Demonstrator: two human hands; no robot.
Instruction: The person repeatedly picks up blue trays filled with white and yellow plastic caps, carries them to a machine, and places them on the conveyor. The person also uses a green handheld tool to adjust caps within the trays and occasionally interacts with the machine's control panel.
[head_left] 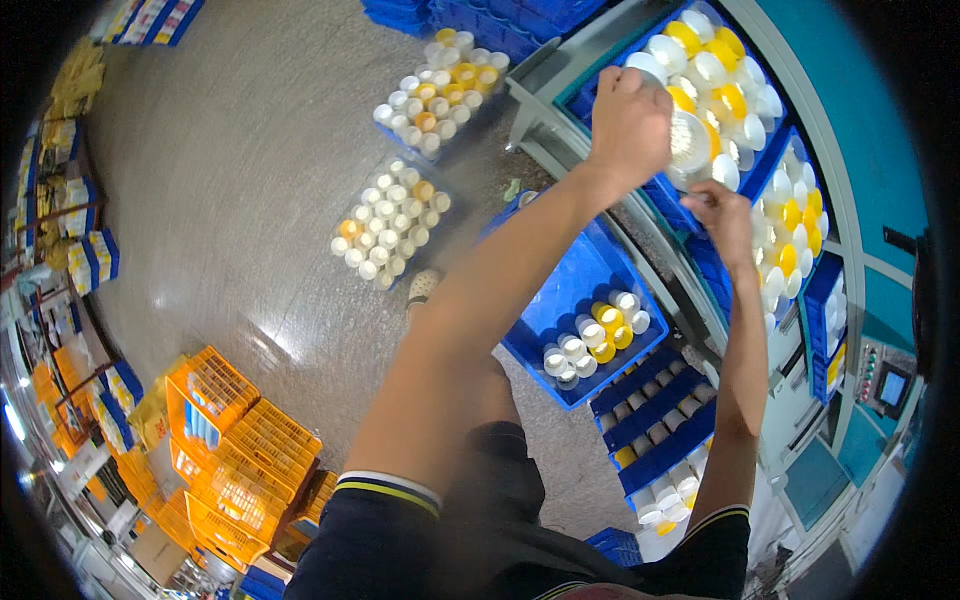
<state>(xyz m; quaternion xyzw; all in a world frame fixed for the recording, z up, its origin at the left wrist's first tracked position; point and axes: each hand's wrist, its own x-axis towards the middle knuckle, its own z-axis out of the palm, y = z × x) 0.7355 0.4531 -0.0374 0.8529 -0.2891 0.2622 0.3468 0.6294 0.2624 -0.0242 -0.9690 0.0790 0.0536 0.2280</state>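
Note:
My left hand [628, 122] is raised over a blue crate [668, 195] on the machine's bench and grips a white bobbin [686, 146] seen end-on. That crate holds several upright yellow and white bobbins [722, 68]. Just to the right and lower, my right hand [722, 214] hovers at the crate's near edge with curled fingers; whether it holds anything is hidden. Another blue crate [560, 300] on the floor below my arms carries a few white and yellow bobbins [598, 332] in its near corner.
A teal machine [880, 140] with a small control panel [888, 386] runs along the right. More blue crates of bobbins [660, 425] sit under it. Two trays of white bobbins [392, 222] stand on the grey floor. Orange crates [235, 445] are stacked at lower left.

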